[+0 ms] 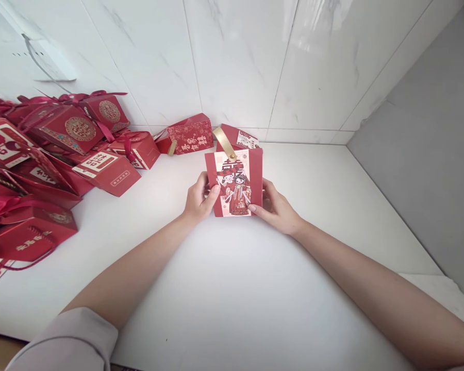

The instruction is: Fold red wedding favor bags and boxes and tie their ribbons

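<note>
A red gift box (235, 180) with a picture of a couple in red dress and a gold ribbon handle (224, 142) stands upright on the white table (232, 288). My left hand (199, 198) grips its left side, thumb on the front face. My right hand (276, 206) holds its right side, fingers curled round the edge. Both hands are closed on the box.
A heap of red gift boxes (42, 165) with ribbons lies at the left. Two more red boxes (189, 135) lie behind the held one by the marble wall (235, 62). A grey wall (429, 154) borders the table on the right.
</note>
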The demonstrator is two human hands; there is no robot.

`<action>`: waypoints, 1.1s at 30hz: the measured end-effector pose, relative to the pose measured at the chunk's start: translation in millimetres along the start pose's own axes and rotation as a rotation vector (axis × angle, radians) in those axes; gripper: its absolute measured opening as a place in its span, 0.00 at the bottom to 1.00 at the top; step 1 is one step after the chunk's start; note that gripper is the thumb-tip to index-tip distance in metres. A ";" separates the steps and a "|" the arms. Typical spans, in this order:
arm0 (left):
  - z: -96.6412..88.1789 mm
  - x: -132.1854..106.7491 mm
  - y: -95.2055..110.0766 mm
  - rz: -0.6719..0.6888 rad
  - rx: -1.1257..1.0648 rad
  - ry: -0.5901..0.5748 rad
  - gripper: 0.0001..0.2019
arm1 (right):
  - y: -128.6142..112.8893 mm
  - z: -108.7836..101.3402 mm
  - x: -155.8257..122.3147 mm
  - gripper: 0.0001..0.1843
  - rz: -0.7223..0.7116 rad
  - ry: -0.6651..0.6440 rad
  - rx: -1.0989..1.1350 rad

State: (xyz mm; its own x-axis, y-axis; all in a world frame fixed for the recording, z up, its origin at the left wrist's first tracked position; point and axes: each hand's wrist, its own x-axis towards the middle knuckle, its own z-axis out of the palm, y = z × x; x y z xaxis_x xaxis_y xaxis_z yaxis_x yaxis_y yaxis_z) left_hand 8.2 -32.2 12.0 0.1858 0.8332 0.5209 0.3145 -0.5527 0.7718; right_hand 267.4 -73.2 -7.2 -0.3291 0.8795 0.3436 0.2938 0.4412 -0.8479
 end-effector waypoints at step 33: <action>1.4 4.4 -2.9 -0.139 -0.160 -0.047 0.28 | 2.5 -0.5 0.1 0.50 0.040 -0.112 0.066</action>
State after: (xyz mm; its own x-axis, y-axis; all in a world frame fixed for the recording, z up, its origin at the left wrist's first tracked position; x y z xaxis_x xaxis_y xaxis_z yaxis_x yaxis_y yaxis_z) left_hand 9.3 -26.9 11.5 0.1956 0.8995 0.3908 0.1888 -0.4255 0.8850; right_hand 268.6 -72.0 -9.1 -0.4175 0.8691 0.2653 0.2505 0.3907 -0.8858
